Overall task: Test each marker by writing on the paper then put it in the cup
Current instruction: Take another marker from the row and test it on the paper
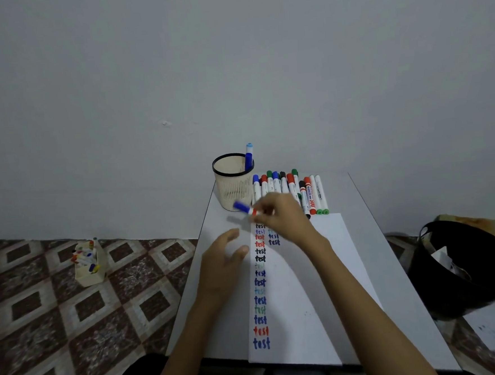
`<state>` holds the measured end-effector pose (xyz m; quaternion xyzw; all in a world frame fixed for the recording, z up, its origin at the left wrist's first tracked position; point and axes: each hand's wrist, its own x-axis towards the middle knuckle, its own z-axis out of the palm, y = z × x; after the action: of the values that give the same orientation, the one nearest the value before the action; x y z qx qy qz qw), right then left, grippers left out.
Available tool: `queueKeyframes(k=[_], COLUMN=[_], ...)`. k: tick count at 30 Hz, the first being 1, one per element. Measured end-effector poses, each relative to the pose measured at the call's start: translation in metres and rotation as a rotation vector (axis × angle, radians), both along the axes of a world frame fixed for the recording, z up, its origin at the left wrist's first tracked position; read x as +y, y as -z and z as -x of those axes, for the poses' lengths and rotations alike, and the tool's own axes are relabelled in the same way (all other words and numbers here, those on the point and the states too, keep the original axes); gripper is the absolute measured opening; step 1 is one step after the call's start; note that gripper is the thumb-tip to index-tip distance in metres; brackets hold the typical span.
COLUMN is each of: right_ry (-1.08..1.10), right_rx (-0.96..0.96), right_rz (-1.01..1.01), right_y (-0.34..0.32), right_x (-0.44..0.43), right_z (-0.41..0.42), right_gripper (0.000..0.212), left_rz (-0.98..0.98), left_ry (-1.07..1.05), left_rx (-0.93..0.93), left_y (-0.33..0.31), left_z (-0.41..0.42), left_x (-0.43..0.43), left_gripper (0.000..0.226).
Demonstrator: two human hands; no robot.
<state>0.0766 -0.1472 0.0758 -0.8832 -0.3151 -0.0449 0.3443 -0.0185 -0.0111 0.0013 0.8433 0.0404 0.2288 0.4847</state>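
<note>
While right hand [283,217] pinches it, marker [242,207] juts left, beside cup [233,185].

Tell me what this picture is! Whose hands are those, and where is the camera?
There is no robot here: these are a person's two bare hands. The camera sits on the person's head and looks down, so you see what they see. On the small white table lies a sheet of paper with the word "test" written many times in blue, red, black and green. Behind it stands a beige cup with one blue marker inside, and beside the cup lies a row of markers. The right hand pinches a blue-capped marker near the cup; it looks blurred. The left hand is open and holds nothing. On the floor to the left sits a box of more markers.
</note>
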Motion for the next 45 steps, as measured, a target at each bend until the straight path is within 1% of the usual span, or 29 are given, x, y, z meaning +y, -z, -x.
queueKeyframes(k=[2, 4, 6, 7, 9, 10, 14, 18, 23, 25, 28, 33, 36, 38, 40, 43, 45], right_ry=[0.070, 0.112, 0.130, 0.126, 0.110, 0.108, 0.134, 0.094, 0.120, 0.114, 0.124, 0.168, 0.183, 0.181, 0.191, 0.267, 0.341], right_rx=[-0.040, -0.149, -0.275, -0.322, -0.392, -0.423, -0.532, -0.481, -0.414, -0.430, -0.466, -0.502, -0.491, -0.477, -0.444, -0.346, -0.283], right_rz=[-0.248, -0.471, -0.588, -0.614, -0.607, -0.565, -0.249, -0.128, -0.008, 0.030, 0.067, 0.073, 0.073, 0.034, -0.089, -0.344, -0.419], right_y=[-0.022, -0.047, -0.072, -0.083, -0.099, -0.104, -0.100, -0.081, -0.058, -0.053, -0.050, -0.048, -0.051, -0.052, -0.053, -0.054, -0.052], right_x=[0.008, 0.017, 0.029, 0.035, 0.046, 0.051, 0.066, 0.068, 0.067, 0.067, 0.066, 0.064, 0.061, 0.058, 0.051, 0.031, 0.014], right_z=[-0.010, -0.021, -0.033, -0.038, -0.048, -0.053, -0.067, -0.078, -0.091, -0.092, -0.089, -0.089, -0.092, -0.093, -0.092, -0.095, -0.101], right_gripper=[0.026, 0.043, 0.058, 0.059, 0.052, 0.048, 0.042, 0.036, 0.027, 0.024, 0.021, 0.020, 0.019, 0.023, 0.027, 0.027, 0.026], left_rz=[-0.144, -0.259, -0.310, -0.308, -0.278, -0.259, -0.225, -0.208, -0.202, -0.202, -0.199, -0.202, -0.194, -0.186, -0.183, -0.188, -0.190], left_ry=[0.003, 0.009, 0.008, 0.002, -0.006, -0.006, -0.012, -0.011, -0.020, -0.017, -0.032, -0.044, -0.045, -0.041, -0.037, -0.039, -0.042], left_rx=[0.046, 0.075, 0.082, 0.080, 0.077, 0.078, 0.068, 0.051, 0.038, 0.037, 0.029, 0.022, 0.020, 0.007, -0.002, -0.011, -0.012], left_y=[0.006, 0.008, 0.009, 0.009, 0.009, 0.009, 0.010, 0.010, 0.010, 0.011, 0.013, 0.013, 0.012, 0.012, 0.012, 0.012, 0.012], left_z=[-0.005, -0.008, -0.010, -0.010, -0.010, -0.011, -0.013, -0.012, -0.012, -0.012, -0.013, -0.013, -0.012, -0.011, -0.011, -0.011, -0.012], left_x=[0.000, 0.000, 0.001, 0.001, 0.001, 0.001, 0.002, 0.001, 0.001, 0.002, 0.002, 0.002, 0.001, 0.002, 0.002, 0.002, 0.002], left_gripper=[0.049, 0.051, 0.051, 0.049, 0.047, 0.046, 0.044, 0.043, 0.041, 0.040, 0.030, 0.028, 0.028, 0.028, 0.030, 0.027, 0.026])
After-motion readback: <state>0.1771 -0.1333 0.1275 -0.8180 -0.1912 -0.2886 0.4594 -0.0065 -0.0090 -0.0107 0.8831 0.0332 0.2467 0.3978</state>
